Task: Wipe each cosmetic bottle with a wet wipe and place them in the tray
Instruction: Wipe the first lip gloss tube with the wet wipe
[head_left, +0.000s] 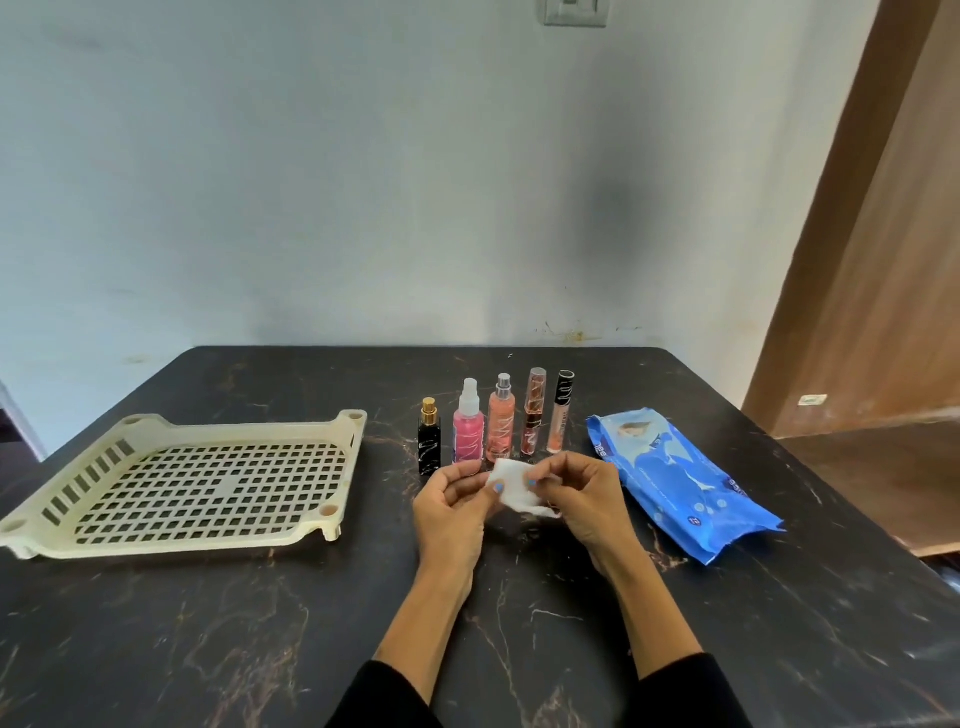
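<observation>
Both my hands hold a small white wet wipe (517, 486) just in front of a row of cosmetic bottles. My left hand (452, 506) pinches its left edge and my right hand (584, 501) pinches its right edge. The row stands upright: a black bottle with a gold cap (429, 441), a pink spray bottle (468, 423), a peach spray bottle (501, 421), a slim brown tube (534, 410) and a slim tube with a black cap (561, 410). A cream perforated tray (218, 423) lies to the left with nothing in it.
A blue pack of wet wipes (675, 475) lies to the right of my hands. The dark marble table (260, 634) ends at a pale wall behind the bottles. A brown wooden door (872, 260) stands at the right.
</observation>
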